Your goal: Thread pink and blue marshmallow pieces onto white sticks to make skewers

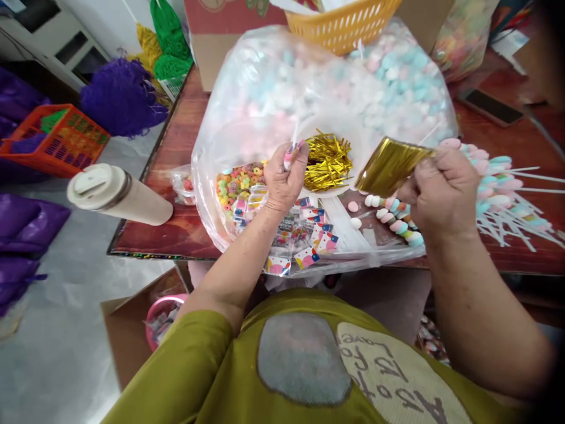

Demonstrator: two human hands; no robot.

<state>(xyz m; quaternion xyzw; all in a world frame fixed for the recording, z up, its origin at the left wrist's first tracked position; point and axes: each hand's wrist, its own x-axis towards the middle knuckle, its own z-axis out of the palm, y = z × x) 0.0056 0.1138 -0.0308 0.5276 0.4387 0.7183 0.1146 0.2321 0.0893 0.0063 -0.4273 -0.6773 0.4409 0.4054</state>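
An olive-green shirt (220, 365) fills the bottom of the view. Above it the left hand (285, 176) pinches a thin white stick (293, 147) between thumb and fingertips; what sits at its pinched end is too small to tell. The right hand (441, 194) is closed on a bundle of gold ties (391, 165), held above a candy skewer (395, 218) lying on the table (176, 135). Loose gold ties (329, 162) lie in a heap between the hands, on a big clear bag of pastel sweets (309, 82). This looks like the tying stage. Freeing one tie from the bundle would call for a spare fingertip. Finished skewers (489, 176) lie to the right, a tumbler (117, 194) to the left.
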